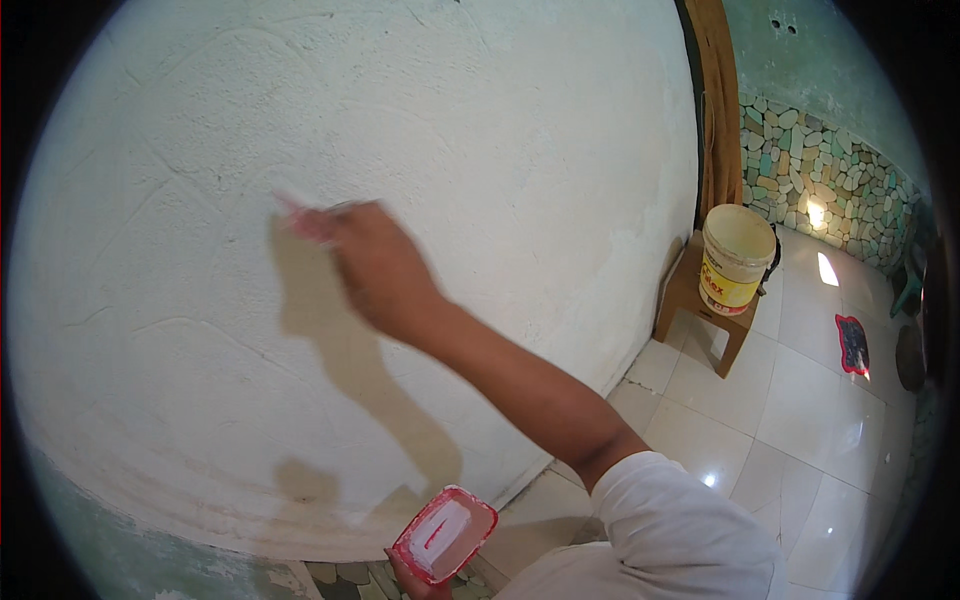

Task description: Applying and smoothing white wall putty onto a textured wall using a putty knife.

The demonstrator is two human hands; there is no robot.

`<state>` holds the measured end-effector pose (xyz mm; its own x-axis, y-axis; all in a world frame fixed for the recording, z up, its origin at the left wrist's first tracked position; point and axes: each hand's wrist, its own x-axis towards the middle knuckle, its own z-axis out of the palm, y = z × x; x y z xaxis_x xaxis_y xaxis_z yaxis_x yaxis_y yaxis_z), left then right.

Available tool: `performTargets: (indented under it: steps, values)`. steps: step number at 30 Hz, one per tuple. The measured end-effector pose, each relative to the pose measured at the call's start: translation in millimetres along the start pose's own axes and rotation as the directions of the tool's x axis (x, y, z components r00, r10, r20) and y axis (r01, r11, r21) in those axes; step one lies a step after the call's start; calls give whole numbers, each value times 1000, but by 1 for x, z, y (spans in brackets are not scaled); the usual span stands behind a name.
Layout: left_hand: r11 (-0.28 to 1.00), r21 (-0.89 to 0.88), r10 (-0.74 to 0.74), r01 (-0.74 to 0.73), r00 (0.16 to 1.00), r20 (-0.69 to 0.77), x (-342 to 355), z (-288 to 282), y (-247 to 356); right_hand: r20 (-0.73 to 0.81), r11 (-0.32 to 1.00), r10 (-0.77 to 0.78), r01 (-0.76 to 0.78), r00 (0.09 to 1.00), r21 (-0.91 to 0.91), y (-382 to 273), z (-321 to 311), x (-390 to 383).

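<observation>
My right hand [385, 265] is raised against the white wall [530, 190], its fingers closed around a small paintbrush [305, 222]. Motion blurs the brush; its reddish, pale-smeared end points up and left at the wall surface. Low in the view, my left hand [412, 582] grips a red rectangular tub [489, 533] from its left side. White paint coats the inside of the tub, with a red streak of bare bottom showing through. Most of the left hand is hidden by the tub and the lower edge.
A white and yellow paint bucket [738, 255] stands on a brown stool [690, 285] by the wall's right end. Beyond are a wooden post [717, 90], a pebble-stone wall [800, 165] and a red-rimmed dark mat [852, 345] on the tiled floor [700, 400]. Green wall shows lower left.
</observation>
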<state>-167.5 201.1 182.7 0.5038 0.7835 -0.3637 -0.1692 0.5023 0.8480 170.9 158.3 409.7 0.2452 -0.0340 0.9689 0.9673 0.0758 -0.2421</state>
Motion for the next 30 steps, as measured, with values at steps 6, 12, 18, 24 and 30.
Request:
performTargets:
  steps: [6, 12, 18, 24, 30]
  values:
    - [965, 190, 162, -181, 980, 113, -5, -9, -7, -524, 858, 410, -510, 747, -55, 149, -92, -114]
    - [467, 464, 491, -753, 657, 572, 14, -55, -28, -550, 664, 568, -736, 612, -134, 182, -66, -159]
    - [961, 159, 182, -225, 953, 243, -8, 2, -5, -289, 812, 492, -553, 821, -188, 88, -14, -115]
    - [991, 21, 122, -129, 968, 221, 11, -9, -13, -163, 908, 376, -398, 912, -130, 76, -40, -132]
    - [968, 165, 158, -191, 969, 193, -9, 10, -8, -591, 805, 327, -545, 737, -234, 145, -64, -111]
